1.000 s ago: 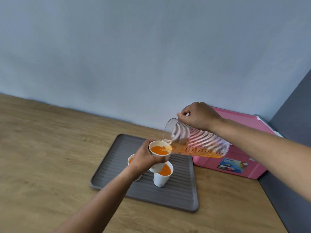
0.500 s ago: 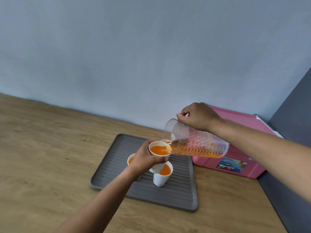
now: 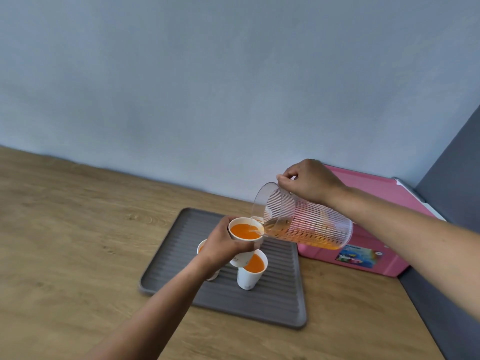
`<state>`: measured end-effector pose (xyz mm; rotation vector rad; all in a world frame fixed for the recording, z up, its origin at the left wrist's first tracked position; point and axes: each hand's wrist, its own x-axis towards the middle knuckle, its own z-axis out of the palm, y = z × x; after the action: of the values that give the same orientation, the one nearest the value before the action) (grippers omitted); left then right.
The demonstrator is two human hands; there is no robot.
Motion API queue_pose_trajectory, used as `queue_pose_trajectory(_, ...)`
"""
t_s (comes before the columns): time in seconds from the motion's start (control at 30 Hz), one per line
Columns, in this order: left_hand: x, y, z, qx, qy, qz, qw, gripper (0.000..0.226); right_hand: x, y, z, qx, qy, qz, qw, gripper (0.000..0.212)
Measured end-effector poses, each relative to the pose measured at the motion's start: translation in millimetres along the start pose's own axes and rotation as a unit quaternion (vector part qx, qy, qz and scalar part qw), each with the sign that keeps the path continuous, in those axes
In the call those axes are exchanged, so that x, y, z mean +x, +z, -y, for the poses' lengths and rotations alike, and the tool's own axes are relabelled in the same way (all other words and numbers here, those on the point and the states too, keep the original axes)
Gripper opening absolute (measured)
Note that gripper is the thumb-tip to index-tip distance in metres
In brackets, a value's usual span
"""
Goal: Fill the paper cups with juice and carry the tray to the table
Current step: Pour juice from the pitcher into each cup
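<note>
My left hand (image 3: 223,248) holds a white paper cup (image 3: 245,232) full of orange juice above the grey ribbed tray (image 3: 275,300). My right hand (image 3: 309,181) grips the handle of a clear ribbed jug (image 3: 304,220), tipped with its spout at the cup's rim; juice lies low along its underside. On the tray stands a filled cup (image 3: 250,271). Another filled cup (image 3: 201,248) shows partly behind my left hand. The rim of a further cup (image 3: 257,219) peeks out behind the held one.
A pink lidded box (image 3: 368,258) sits right of the tray against the pale wall. A dark grey panel (image 3: 446,193) bounds the wooden counter (image 3: 78,242) on the right. The tray lies close to the counter's back right corner.
Almost nothing differs: the jug stays tipped at the held cup, and the juice level in that cup looks about the same. Both hands keep their places.
</note>
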<state>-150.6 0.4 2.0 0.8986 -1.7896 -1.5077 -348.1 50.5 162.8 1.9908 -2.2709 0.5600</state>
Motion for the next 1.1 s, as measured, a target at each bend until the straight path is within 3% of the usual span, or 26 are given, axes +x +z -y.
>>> queue_pose_trajectory(0.1, 3.4, -3.7, -4.6, -0.002, 0.003, -0.006, 1.0, 0.08, -0.5, -2.0, -7.1, 0.044, 0.032, -0.018, 0.998, 0.036)
queue_pose_trajectory(0.23, 11.4, -10.6, -12.4, 0.022, 0.017, -0.007, 1.0, 0.069, -1.8, -0.1, -22.4, 0.122, 0.079, -0.054, 0.988, 0.042)
queue_pose_trajectory(0.47, 27.9, -16.1, -18.6, 0.053, 0.032, 0.01, 0.998, 0.07, -16.0, 14.8, -39.6, 0.272, 0.185, -0.105, 0.938, 0.023)
queue_pose_trajectory(0.67, 53.7, -27.5, -12.0, 0.064, 0.054, 0.004, 0.996, 0.07, -25.3, 27.7, -45.1, 0.345, 0.218, -0.171, 0.897, 0.026)
queue_pose_trajectory(1.1, 121.5, -58.4, 48.2, 0.126, -0.007, 0.003, 0.992, 0.077, -44.6, 52.2, -60.3, 0.37, 0.287, -0.244, 0.849, 0.019)
